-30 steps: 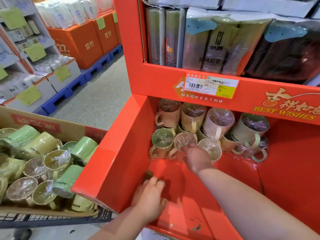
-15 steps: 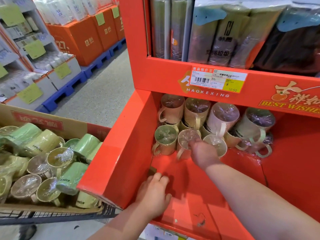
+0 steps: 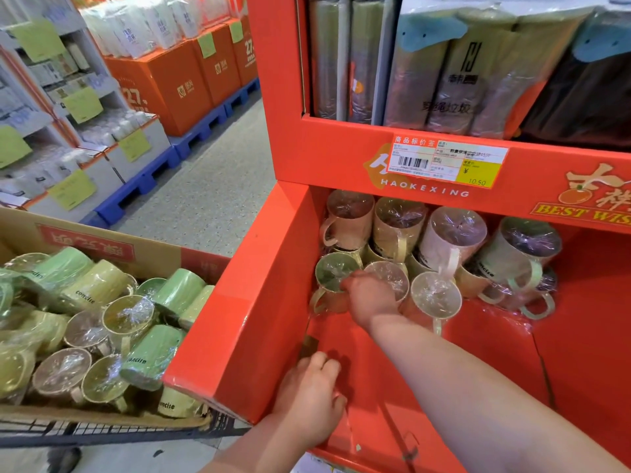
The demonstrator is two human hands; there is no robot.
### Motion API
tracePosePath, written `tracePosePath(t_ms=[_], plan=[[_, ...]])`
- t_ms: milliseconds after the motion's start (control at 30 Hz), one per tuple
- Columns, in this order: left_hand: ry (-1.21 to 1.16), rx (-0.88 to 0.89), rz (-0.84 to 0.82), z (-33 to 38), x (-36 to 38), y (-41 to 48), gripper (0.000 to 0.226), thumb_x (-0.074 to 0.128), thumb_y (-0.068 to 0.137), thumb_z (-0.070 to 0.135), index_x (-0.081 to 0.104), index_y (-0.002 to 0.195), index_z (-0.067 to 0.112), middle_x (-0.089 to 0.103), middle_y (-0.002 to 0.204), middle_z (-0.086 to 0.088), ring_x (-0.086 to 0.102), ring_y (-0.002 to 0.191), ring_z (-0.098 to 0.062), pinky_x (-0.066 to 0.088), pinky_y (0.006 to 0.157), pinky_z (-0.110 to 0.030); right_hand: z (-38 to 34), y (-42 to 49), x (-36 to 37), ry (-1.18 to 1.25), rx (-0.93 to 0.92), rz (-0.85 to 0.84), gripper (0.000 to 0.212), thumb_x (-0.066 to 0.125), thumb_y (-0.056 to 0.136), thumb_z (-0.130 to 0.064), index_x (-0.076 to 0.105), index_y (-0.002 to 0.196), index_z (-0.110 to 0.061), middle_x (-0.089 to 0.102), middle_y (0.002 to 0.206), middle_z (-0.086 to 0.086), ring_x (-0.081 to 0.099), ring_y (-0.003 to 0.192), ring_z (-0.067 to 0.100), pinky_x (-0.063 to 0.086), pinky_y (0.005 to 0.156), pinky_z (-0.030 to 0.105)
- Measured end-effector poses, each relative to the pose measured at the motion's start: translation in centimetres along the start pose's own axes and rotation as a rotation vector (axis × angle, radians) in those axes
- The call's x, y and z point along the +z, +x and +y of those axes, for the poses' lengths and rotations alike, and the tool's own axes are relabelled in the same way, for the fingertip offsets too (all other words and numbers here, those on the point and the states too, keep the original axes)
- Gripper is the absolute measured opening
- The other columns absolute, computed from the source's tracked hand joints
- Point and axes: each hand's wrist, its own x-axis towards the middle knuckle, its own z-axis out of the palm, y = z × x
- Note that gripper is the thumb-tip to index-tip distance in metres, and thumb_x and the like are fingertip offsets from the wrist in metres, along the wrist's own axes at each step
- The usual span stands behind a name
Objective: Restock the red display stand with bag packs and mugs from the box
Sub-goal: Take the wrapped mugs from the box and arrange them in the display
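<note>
While reaching among mugs far-left in stand, right hand touching two, grip hidden, cannot tell; left hand loosely curled, resting on stand's near floor; more mugs in box, left.

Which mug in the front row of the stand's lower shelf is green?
The leftmost mug, beside the left wall of the stand; the two to its right are pale beige.
</note>
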Motion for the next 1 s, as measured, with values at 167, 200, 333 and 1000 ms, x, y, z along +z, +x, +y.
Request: tracePosePath(t_ms=[167,200,333,1000], plan=[[-0.001,0.006,0.009,-0.1,0.1,0.2,0.036,0.046,0.089,0.037,0.047,0.122,0.023,0.042,0.127,0.002,0.043,0.119,-0.023,0.037,0.099,-0.034,1.1,-0.5,0.1,0.18,0.03,0.08,0.046,0.048,0.089,-0.01,0.05,0.133,-0.025,0.048,0.132,0.005,0.049,0.121,0.028,0.042,0.098,0.035],[0.002,0.002,0.004,-0.1,0.2,0.1,0.036,0.046,0.089,0.037,0.047,0.122,0.024,0.041,0.127,0.002,0.043,0.119,-0.022,0.037,0.099,-0.033,1.9,-1.3,0.2,0.164,0.064,0.119,0.046,0.048,0.088,-0.012,0.05,0.133,-0.025,0.047,0.134,0.003,0.045,0.124,0.028,0.039,0.101,0.034],[-0.002,0.002,-0.005,0.2,0.2,0.3,0.036,0.047,0.087,0.038,0.046,0.121,0.024,0.042,0.126,0.002,0.043,0.12,-0.022,0.037,0.1,-0.034,6.4,-4.9,0.4,0.056,0.291,0.206,0.039,0.045,0.092,-0.019,0.046,0.131,-0.023,0.047,0.133,0.001,0.04,0.126,0.026,0.034,0.101,0.035],[0.008,0.014,-0.013,1.1,0.4,0.4,0.039,0.048,0.089,0.038,0.046,0.125,0.025,0.044,0.127,0.002,0.044,0.12,-0.021,0.037,0.1,-0.032,7.9,-5.3,0.7,0.223,0.473,0.044,0.022,0.049,0.09,-0.013,0.061,0.108,-0.013,0.064,0.112,0.011,0.061,0.107,0.029,0.046,0.078,0.03]])
